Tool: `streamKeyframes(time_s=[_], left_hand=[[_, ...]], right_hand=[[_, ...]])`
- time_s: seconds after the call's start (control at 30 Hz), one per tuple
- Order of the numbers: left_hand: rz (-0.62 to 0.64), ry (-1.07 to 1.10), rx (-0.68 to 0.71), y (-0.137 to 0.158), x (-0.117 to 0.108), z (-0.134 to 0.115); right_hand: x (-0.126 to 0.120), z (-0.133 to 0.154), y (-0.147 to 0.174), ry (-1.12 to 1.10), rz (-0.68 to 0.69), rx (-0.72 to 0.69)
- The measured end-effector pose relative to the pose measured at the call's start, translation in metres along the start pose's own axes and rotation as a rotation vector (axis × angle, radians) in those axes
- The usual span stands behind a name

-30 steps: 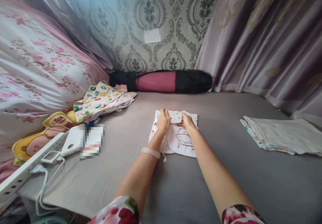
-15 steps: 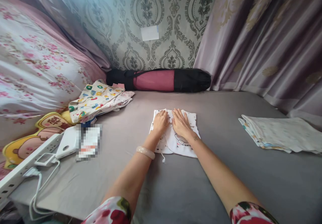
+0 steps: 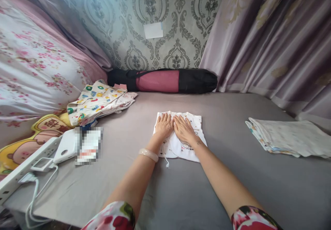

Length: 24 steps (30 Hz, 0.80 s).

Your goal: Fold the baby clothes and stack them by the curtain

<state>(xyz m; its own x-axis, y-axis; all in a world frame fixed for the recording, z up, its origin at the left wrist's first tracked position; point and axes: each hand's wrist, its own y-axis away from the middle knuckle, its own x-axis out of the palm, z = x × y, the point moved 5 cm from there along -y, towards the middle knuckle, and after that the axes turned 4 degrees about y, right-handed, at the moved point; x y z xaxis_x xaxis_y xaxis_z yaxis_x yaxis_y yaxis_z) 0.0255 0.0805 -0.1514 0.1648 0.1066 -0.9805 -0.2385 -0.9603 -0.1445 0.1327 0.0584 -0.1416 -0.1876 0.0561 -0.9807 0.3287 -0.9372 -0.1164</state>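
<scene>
A small white folded baby garment (image 3: 187,150) with dark dots, a printed drawing and lettering lies flat on the grey sheet (image 3: 178,192). Its white drawstring hangs out at the lower left edge. My left hand (image 3: 163,125) rests flat on the garment's left half, fingers stretched away from me. Beside it, my right hand (image 3: 183,129) lies flat over the middle, its fingers angled toward the left hand. Both palms press on the cloth without gripping it, and they cover part of the print.
Folded white cloth (image 3: 287,137) lies at the right. On the left are a pile of patterned clothes (image 3: 99,101), a white device (image 3: 66,147), a power strip (image 3: 15,175) with cables and a yellow cushion (image 3: 23,147). A black-and-pink rolled bag (image 3: 157,81) lies along the wall.
My right hand has slid slightly left and toward me, close against the left hand. The left hand's fingers lie flatter on the garment. The view has shifted a little.
</scene>
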Motion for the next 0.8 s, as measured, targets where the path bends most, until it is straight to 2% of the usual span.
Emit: streamKeyframes(time_s=[0.17, 0.33, 0.4, 0.57, 0.8], left_hand=[[-0.097, 0.025, -0.013, 0.004, -0.007, 0.000], [-0.230, 0.012, 0.002, 0.009, -0.015, -0.002], [-0.216, 0.005, 0.026, 0.009, -0.013, -0.003], [-0.060, 0.020, 0.045, 0.005, -0.003, -0.003], [-0.088, 0.021, 0.043, 0.006, -0.003, -0.003]], right_hand=[[-0.002, 0.001, 0.003, 0.006, -0.046, 0.009], [-0.004, -0.001, 0.005, 0.064, -0.140, 0.086], [-0.003, -0.002, 0.005, 0.071, -0.133, 0.112], [0.001, -0.003, 0.003, 0.031, -0.012, 0.140], [0.000, -0.004, 0.003, 0.012, -0.019, 0.132]])
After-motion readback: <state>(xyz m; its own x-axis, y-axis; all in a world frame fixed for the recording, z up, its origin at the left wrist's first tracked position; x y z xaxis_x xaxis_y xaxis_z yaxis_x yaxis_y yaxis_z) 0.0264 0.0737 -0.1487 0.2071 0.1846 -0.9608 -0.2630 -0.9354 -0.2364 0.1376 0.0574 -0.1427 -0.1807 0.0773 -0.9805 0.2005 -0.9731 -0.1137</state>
